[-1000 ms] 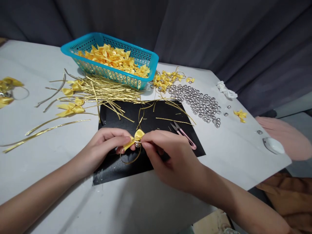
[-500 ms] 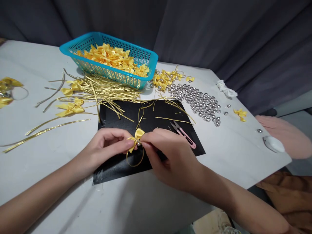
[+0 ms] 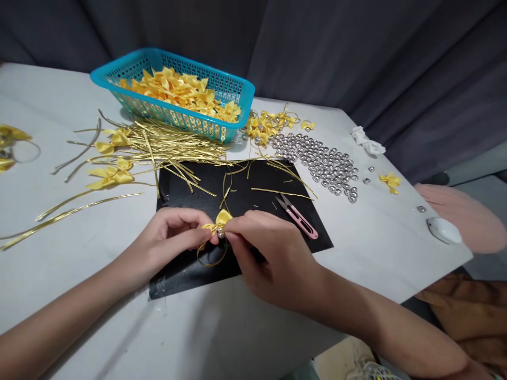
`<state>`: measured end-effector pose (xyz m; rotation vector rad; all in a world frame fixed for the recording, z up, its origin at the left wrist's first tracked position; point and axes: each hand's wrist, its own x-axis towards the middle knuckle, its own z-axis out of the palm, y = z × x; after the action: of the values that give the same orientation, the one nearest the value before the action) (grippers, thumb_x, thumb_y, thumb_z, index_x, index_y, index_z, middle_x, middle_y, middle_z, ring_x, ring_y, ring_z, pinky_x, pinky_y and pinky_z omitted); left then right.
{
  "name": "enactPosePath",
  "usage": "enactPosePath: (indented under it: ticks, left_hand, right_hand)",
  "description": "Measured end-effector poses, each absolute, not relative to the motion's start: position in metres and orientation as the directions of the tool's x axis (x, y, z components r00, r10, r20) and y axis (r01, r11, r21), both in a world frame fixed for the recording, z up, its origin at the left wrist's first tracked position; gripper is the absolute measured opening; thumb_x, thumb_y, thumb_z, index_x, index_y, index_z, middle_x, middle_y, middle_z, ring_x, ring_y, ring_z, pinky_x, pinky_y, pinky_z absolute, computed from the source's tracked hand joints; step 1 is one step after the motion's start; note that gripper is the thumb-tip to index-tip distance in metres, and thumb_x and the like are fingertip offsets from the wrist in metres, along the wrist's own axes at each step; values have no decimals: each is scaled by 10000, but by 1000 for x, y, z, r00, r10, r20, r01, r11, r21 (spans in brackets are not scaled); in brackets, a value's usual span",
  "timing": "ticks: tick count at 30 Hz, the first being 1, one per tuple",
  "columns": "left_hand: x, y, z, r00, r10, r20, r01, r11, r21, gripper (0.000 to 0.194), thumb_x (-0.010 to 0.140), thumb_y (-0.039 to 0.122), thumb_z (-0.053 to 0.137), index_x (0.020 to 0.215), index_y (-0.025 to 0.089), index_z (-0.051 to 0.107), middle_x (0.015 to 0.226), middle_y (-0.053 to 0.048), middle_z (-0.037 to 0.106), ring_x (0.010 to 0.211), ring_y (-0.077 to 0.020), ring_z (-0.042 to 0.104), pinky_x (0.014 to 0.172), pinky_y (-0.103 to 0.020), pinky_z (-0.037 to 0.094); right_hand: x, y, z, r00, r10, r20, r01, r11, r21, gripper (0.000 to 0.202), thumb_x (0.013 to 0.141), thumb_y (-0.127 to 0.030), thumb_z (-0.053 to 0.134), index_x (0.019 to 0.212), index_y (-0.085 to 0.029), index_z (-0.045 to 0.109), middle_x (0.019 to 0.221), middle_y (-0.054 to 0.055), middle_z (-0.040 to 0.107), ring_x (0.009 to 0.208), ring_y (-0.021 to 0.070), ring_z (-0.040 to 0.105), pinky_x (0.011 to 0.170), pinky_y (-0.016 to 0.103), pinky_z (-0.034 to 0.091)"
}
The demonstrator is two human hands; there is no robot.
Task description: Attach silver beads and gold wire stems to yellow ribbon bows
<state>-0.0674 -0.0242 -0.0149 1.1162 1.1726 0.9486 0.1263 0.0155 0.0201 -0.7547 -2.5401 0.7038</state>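
Above a black mat (image 3: 190, 274), a yellow ribbon bow (image 3: 224, 217) is pinched between my two hands. My left hand (image 3: 178, 232) grips its left side with thumb and forefinger. A small silver bead (image 3: 221, 233) sits at the middle of the bow, and a loop of gold cord (image 3: 212, 264) hangs below it. With thumb and forefinger, my right hand (image 3: 269, 248) pinches at the right side of the bow, close to the bead; its fingertips partly cover what they hold. Pink-handled thread snips (image 3: 299, 217) lie on the mat, right of my right hand.
Behind the mat stands a blue basket (image 3: 166, 105) of yellow bows. Gold cords (image 3: 170, 142) lie piled before it. Silver beads (image 3: 320, 161) spread to the right, beside finished bows (image 3: 265, 126). A white computer mouse (image 3: 444, 230) is near the table's right edge.
Both hands and the bow have shifted slightly left in view. The bow is turned a little, and its cord loop has swung left. Both hands keep their pinch.
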Motion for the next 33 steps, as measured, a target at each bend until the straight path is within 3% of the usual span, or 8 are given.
enactPosePath:
  ticks: [11, 19, 27, 33]
  left_hand:
    - [-64, -22, -6, 140, 958, -252, 60, 246, 967, 225, 791, 339, 628, 621, 204, 686, 575, 26, 560, 573, -117, 456, 549, -219, 353]
    - [-64, -20, -7, 142, 953, -267, -3, 270, 963, 222, 765, 324, 611, 599, 198, 685, 543, 19, 557, 537, -115, 436, 495, -215, 340]
    - [-62, -21, -5, 110, 963, -247, 30, 245, 969, 235, 755, 339, 600, 585, 195, 677, 540, 14, 561, 544, -128, 449, 518, -230, 354]
    - [-63, -21, -6, 122, 963, -240, -18, 244, 970, 222, 763, 331, 625, 593, 201, 682, 542, 24, 567, 534, -113, 441, 511, -213, 345]
  right_hand:
    - [126, 16, 18, -782, 567, 258, 401, 775, -489, 231, 894, -107, 399, 840, -146, 619, 677, 16, 560, 629, 130, 458, 601, 252, 361]
    - [126, 15, 22, -776, 580, 250, 388, 750, -535, 226, 870, -92, 364, 826, -140, 581, 820, 91, 636, 747, 174, 532, 697, 291, 433]
    - [125, 12, 19, -687, 669, 283, 426, 687, -589, 170, 943, -171, 417, 926, -170, 586, 848, 38, 686, 752, 141, 608, 706, 254, 454]
    - [127, 12, 17, -757, 603, 252, 389, 726, -567, 190, 913, -131, 422, 842, -184, 589, 768, 34, 663, 759, 146, 612, 708, 257, 454]
